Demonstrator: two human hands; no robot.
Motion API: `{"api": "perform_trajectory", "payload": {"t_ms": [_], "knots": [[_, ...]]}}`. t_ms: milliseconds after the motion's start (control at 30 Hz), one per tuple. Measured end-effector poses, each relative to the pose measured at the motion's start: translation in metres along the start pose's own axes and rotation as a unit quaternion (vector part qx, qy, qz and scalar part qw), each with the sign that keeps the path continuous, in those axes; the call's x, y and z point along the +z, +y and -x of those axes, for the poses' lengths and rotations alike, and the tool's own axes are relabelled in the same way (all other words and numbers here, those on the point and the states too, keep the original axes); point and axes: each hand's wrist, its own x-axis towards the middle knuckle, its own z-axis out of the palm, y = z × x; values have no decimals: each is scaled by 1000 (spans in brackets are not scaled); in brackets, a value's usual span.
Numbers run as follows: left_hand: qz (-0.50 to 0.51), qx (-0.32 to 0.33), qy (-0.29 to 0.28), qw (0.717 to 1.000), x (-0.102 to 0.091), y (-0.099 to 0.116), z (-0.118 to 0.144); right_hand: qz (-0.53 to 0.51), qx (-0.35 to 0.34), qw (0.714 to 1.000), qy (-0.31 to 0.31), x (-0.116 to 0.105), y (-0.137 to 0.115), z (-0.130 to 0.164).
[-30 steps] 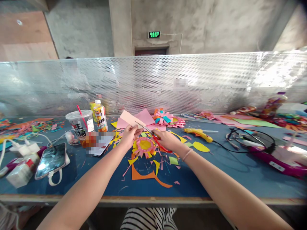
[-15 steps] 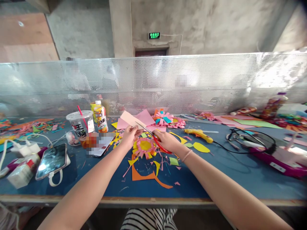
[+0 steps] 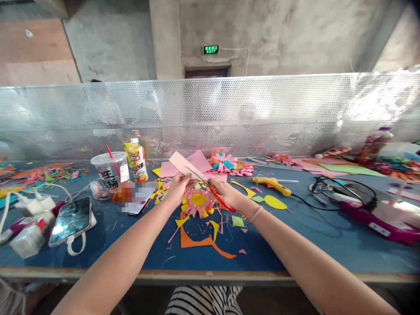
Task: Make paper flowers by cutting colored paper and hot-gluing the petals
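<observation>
Gripping a pale pink paper strip (image 3: 181, 162) in closed left hand (image 3: 177, 185) fingers, above the blue table (image 3: 328, 245); right hand (image 3: 226, 192) fingers closed through red scissors (image 3: 210, 188), blades at the strip. Risk — blade nicks left fingertips, they sit close. Scraps litter the table; perforated metal screen (image 3: 295, 113), concrete wall behind.

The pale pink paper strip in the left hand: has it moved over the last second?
Yes. The pale pink paper strip has tipped up and left, its far end now higher against the pink sheet behind it.
</observation>
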Motion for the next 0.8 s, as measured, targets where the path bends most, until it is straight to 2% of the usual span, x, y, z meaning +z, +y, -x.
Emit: {"api": "perform_trajectory", "payload": {"t_ms": [300, 600, 800], "knots": [[-22, -3, -8, 1000, 1, 1, 2, -45, 0, 999, 8, 7, 5, -3], [-12, -12, 1, 1000, 5, 5, 5, 20, 64, 997, 27, 8, 5, -4], [3, -15, 2, 1000, 5, 6, 4, 37, 62, 997, 35, 4, 5, -6]]}}
